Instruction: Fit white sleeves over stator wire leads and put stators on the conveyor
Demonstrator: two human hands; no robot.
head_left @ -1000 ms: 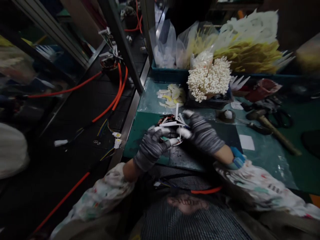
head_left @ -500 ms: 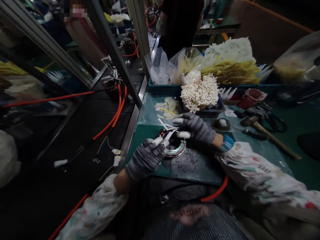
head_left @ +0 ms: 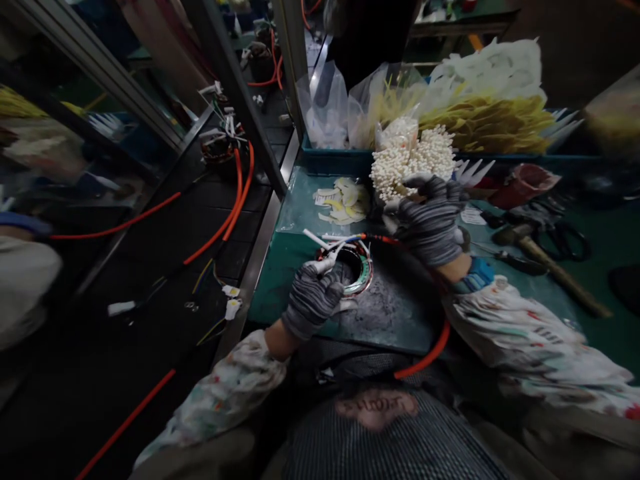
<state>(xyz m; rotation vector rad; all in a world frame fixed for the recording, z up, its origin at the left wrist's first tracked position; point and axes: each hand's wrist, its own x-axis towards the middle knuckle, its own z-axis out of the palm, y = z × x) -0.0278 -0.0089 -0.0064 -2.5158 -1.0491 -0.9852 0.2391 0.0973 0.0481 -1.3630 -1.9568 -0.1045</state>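
Note:
A ring-shaped motor stator [head_left: 369,270] lies on the green work mat, with white-sleeved leads rising from its far left rim. My left hand [head_left: 315,299], in a grey striped glove with white fingertips, is closed around the white-sleeved leads [head_left: 327,245] at the stator's near left side. My right hand [head_left: 431,219], gloved alike, is at the near edge of a bundle of thin white sleeves [head_left: 395,163]. Its fingers are curled at the bundle, and what is between them is hidden. A red-sleeved cable [head_left: 435,350] passes below my right wrist, and coloured wires run from it to the stator.
Cut yellow-white pieces [head_left: 345,200] lie beyond the stator. A blue tray [head_left: 330,160] holds bags and yellow strips [head_left: 490,127]. A hammer [head_left: 555,267] and scissors [head_left: 570,241] lie at right. Left of a metal post [head_left: 240,100] stands another wired stator [head_left: 217,148] on a dark conveyor.
My right hand has left the stator's leads and moved right and away from me to the white sleeve bundle. My left hand stays at the leads. The view has shifted slightly.

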